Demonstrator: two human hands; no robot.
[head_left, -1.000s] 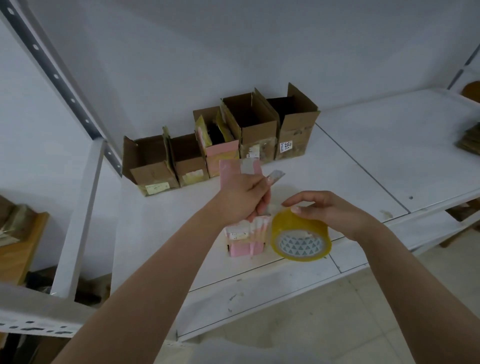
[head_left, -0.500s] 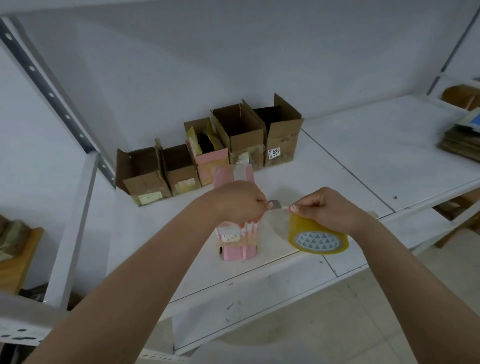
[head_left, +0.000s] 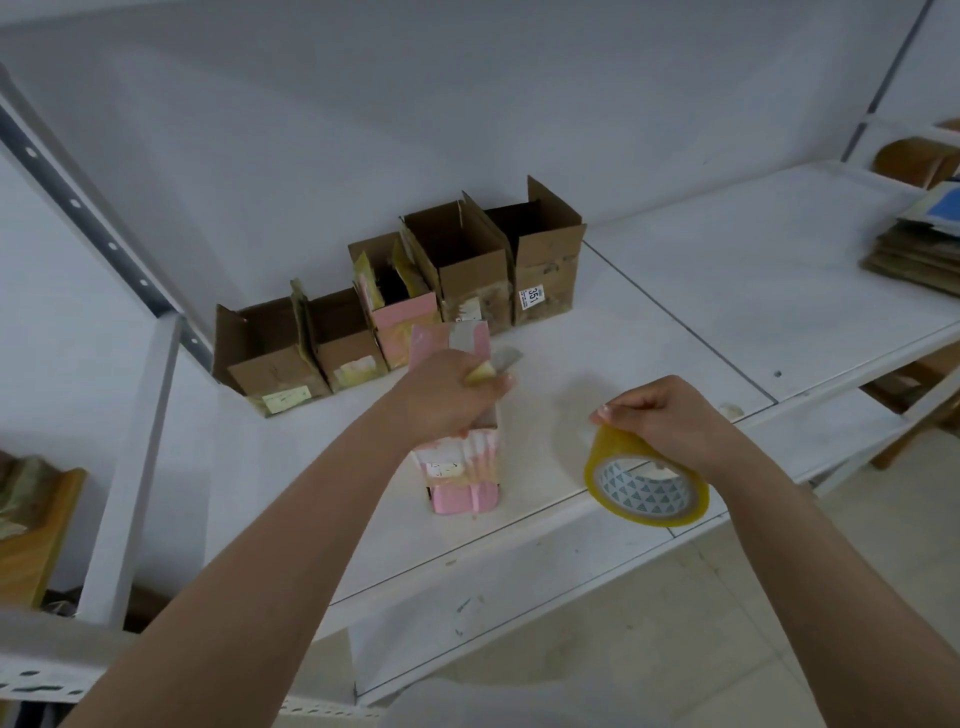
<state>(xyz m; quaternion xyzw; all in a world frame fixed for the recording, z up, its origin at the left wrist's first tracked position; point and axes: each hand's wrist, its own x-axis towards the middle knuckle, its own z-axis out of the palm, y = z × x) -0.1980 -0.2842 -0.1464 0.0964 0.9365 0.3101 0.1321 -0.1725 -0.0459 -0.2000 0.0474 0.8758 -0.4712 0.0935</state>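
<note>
Both hands are up over the white shelf (head_left: 675, 322) and both are busy. Left hand (head_left: 447, 397) is balled into a tight fist round a cutter (head_left: 506, 359), with the grey blade poking out past the knuckles toward the right and a sliver of yellow handle showing at the thumb. Right behind and below that fist stands the pink box (head_left: 467, 483), upright on the shelf near the front edge, pale tape and a small label across its face; whether the fist actually touches the box, I cannot tell. Over to the right hand (head_left: 670, 415): fingers curled down, pinching the top rim of the yellow tape roll (head_left: 636, 491), which hangs tilted just over the shelf's front lip, its white core with the triangle print turned toward us. Roll and pink box are near each other but apart, and so are the two hands. Along the back, against the wall (head_left: 467, 104), sits a row of open cardboard boxes (head_left: 457, 260), one with a pink front, the rightmost one wearing a 351 label (head_left: 535, 297). Far right on the shelf, well away from the action, lies a stack of flattened cardboard (head_left: 914, 249).
</note>
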